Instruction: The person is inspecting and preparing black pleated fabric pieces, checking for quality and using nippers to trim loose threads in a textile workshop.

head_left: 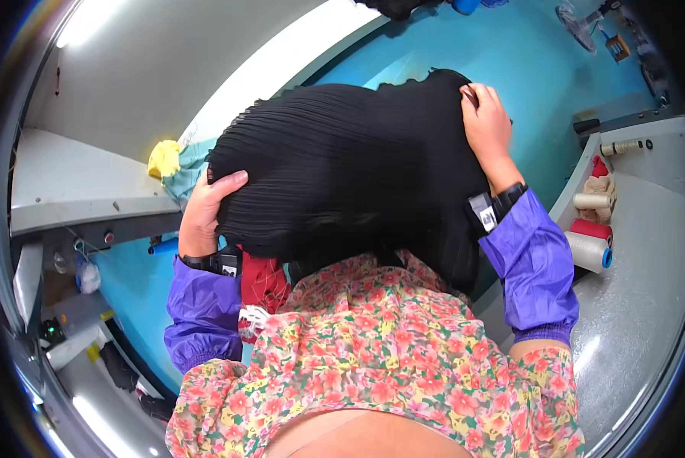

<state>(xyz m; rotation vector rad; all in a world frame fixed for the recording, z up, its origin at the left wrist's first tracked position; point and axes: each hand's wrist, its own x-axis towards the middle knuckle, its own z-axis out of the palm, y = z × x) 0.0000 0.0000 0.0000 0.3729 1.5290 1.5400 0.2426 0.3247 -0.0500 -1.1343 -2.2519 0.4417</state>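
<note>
A black pleated cloth, perhaps a garment, is spread between my two hands in front of my body. My left hand grips its left edge, the thumb lying on top and the other fingers hidden behind the fabric. At the upper right edge, my right hand has its fingers curled round the cloth. Fine pleats run across the left part, while the right part looks smoother and hangs down toward my lap. Purple sleeve covers are on both forearms.
A white worktable stands at left, with yellow cloth and pale green cloth at its corner. On the right, a grey tray holds several thread spools, including a white cone. Red fabric hangs near my left forearm. The floor is blue.
</note>
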